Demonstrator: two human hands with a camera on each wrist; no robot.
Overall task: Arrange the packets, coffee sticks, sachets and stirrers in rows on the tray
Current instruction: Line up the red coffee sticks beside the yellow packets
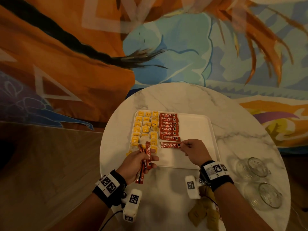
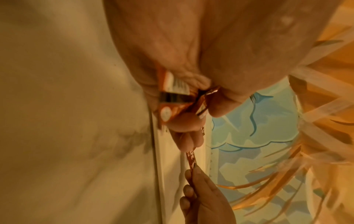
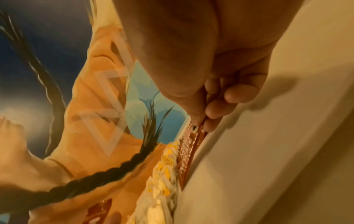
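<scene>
A white tray point(image 1: 196, 130) lies on the round marble table point(image 1: 175, 97). Yellow tea packets point(image 1: 145, 129) fill its left side in rows. Beside them runs a column of red Nescafe coffee sticks point(image 1: 168, 126). My right hand point(image 1: 191, 150) pinches the right end of one more coffee stick point(image 1: 170, 145), held flat just below that column. My left hand point(image 1: 138, 161) grips a bundle of several coffee sticks point(image 1: 145, 162) over the tray's front left corner. In the left wrist view the bundle point(image 2: 172, 97) pokes from my fist, and the pinched stick point(image 2: 191, 159) shows beyond.
Two empty glass mugs point(image 1: 255, 167) point(image 1: 268, 195) stand on the table at the right. Brown sachets point(image 1: 203, 214) lie near the table's front edge under my right wrist. The tray's right half is bare. A patterned orange and blue cloth point(image 1: 166, 47) surrounds the table.
</scene>
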